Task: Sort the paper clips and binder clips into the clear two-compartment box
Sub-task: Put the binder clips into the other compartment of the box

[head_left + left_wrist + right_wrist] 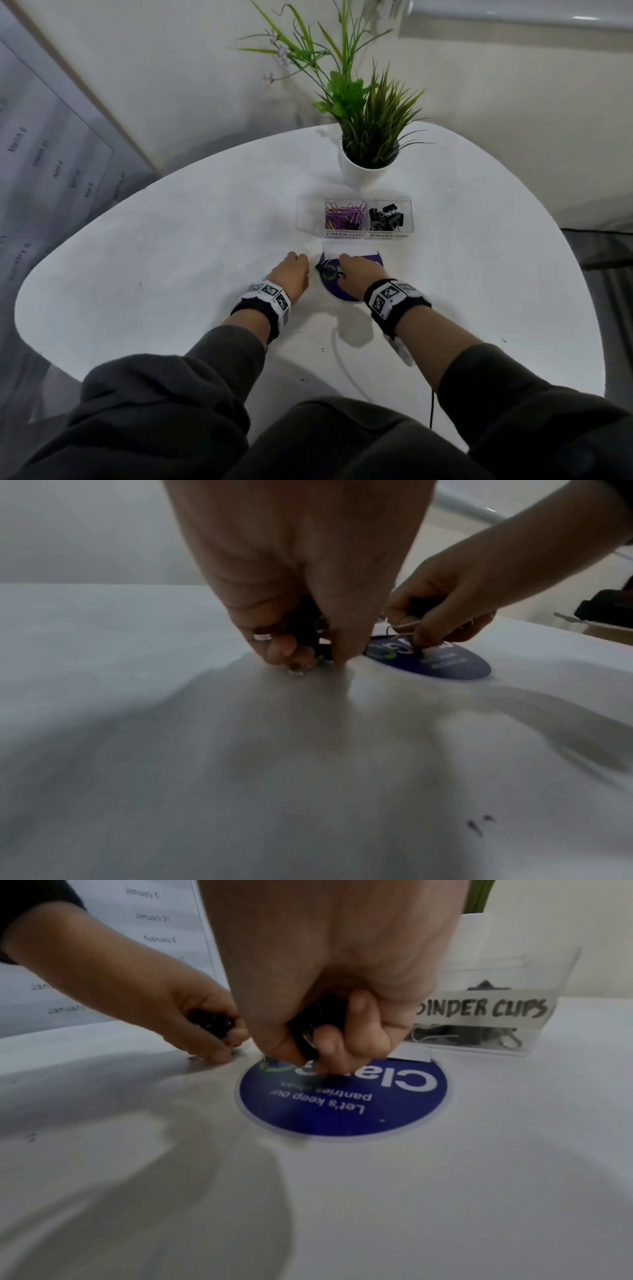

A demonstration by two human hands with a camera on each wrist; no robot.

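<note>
A smooth white rounded table (171,240) is bearing a potted plant (368,137), standing just behind the clear two-compartment box (354,219) holding coloured paper clips (342,214) and black binder clips (387,217). Over a round blue sticker (342,1107), the right hand (359,275) and left hand (291,274) are each curling around black binder clips.

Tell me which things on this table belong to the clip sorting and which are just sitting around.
Job: clear two-compartment box; paper clips; binder clips in the box; black clips gripped by left hand and right hand.

Not job: potted plant; round blue sticker; white cable.
</note>
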